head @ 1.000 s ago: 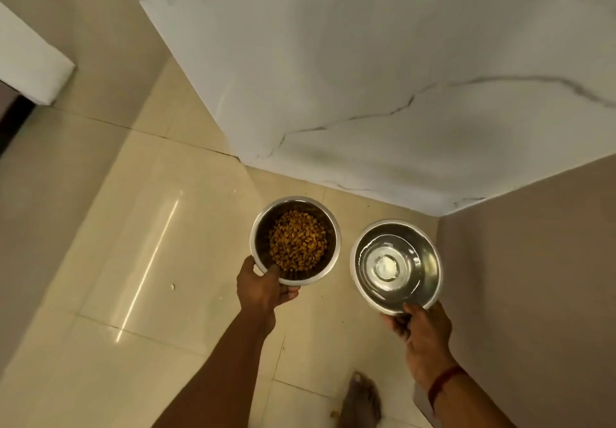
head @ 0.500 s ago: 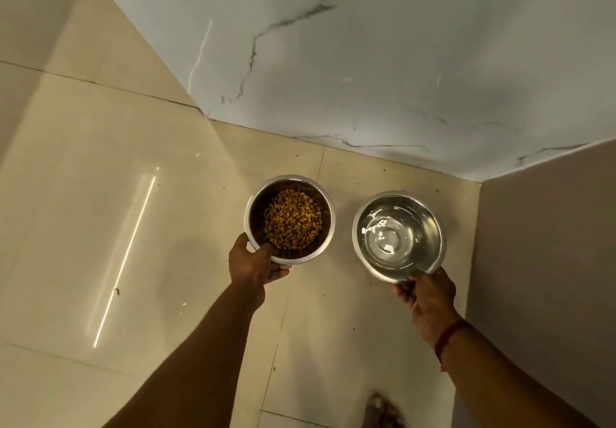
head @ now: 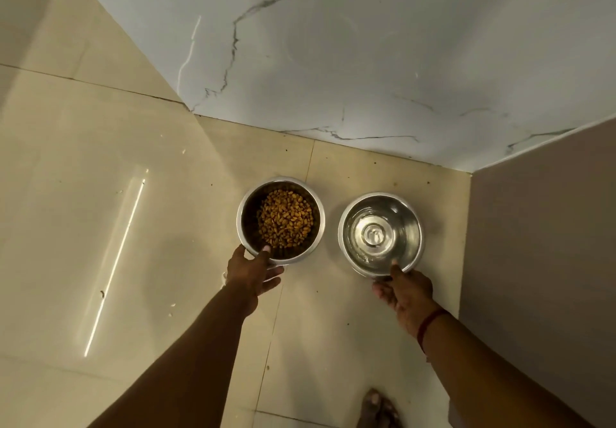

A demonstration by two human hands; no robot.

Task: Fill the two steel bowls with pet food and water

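Two steel bowls are low over the beige floor tiles near a room corner. The left bowl [head: 246, 227] is filled with brown pet food kibble [head: 286, 218]. My left hand [head: 252, 271] grips its near rim, thumb inside and fingers beneath. The right bowl [head: 413, 227] holds clear water. My right hand [head: 405, 289] pinches its near rim with the thumb over the edge. A red thread circles my right wrist. Whether the bowls touch the floor I cannot tell.
A white marble wall [head: 366, 61] runs behind the bowls and meets a plain grey wall [head: 540, 261] on the right. My bare foot [head: 378, 409] shows at the bottom. Glossy floor tiles [head: 100, 194] extend to the left, with small crumbs scattered on them.
Both bowls have come lower toward the floor and closer to the corner. My arms have stretched further forward and the view has tilted down.
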